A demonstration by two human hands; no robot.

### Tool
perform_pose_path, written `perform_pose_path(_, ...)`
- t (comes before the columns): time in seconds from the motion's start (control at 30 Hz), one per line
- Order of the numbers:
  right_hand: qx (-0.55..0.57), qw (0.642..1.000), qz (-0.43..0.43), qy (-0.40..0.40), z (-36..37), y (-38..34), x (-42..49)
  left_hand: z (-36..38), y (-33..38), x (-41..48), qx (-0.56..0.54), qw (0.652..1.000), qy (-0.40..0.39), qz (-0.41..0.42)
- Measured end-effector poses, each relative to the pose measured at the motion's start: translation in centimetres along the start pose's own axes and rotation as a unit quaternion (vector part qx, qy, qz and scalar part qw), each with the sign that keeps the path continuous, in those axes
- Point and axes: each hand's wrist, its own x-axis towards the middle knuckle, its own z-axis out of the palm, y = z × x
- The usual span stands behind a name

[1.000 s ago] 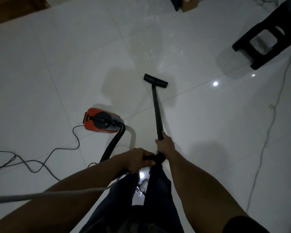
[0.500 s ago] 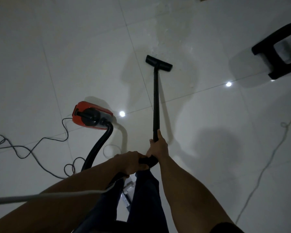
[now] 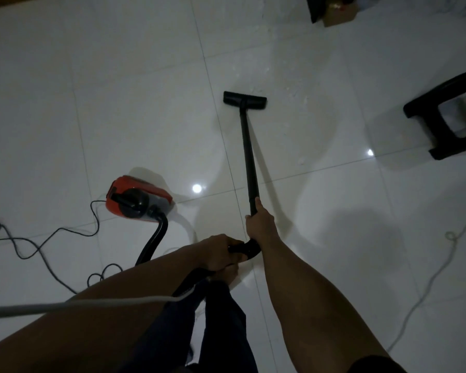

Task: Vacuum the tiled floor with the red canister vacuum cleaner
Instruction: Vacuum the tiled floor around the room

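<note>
Dark trousers (image 3: 221, 319) at the bottom edge, nearer than the red canister vac (image 3: 137, 197), w/ a grey cable (image 3: 65, 306) crossing the left forearm. L hand (image 3: 215, 251) curled round the bent black handle end (image 3: 246, 249), near-right of the vac. R hand (image 3: 260, 220) just beyond, fingers wrapped round the lower wand (image 3: 248, 152), thumb up along the tube. Black hose (image 3: 154, 243) curves from the vac toward the L hand. Vac sits on the tiled floor (image 3: 119, 90), thin black power cord (image 3: 38, 246) looping to its left. Floor head (image 3: 244, 99) flat on the tiles, far-right of the vac. Black stool (image 3: 447, 122) further right; cardboard box (image 3: 336, 13) farthest.
</note>
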Motion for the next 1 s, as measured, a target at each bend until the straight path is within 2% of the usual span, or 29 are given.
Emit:
perform_pose_path(0.33, -0.085, 0.996, -0.031, 0.009, -5.9, -5.9, 5.4, -6.6, 3.2, 3.0, -0.009, 1.000, 0.019, 0.005)
perform_pose_path(0.43, -0.105, 0.994, -0.036, 0.010, -6.7, -7.9, 7.1, -9.0, 3.7, 3.6, -0.043, 0.999, 0.019, -0.006)
perform_pose_path(0.6, -0.101, 0.994, -0.046, -0.003, -7.4, -11.9, 10.5, -13.9, 4.2, 4.4, -0.070, 0.996, 0.040, 0.029)
perform_pose_path(1.0, -0.079, 0.995, -0.043, -0.052, -13.6, -20.7, 18.7, -25.5, 8.9, 7.8, -0.105, 0.993, 0.054, 0.019)
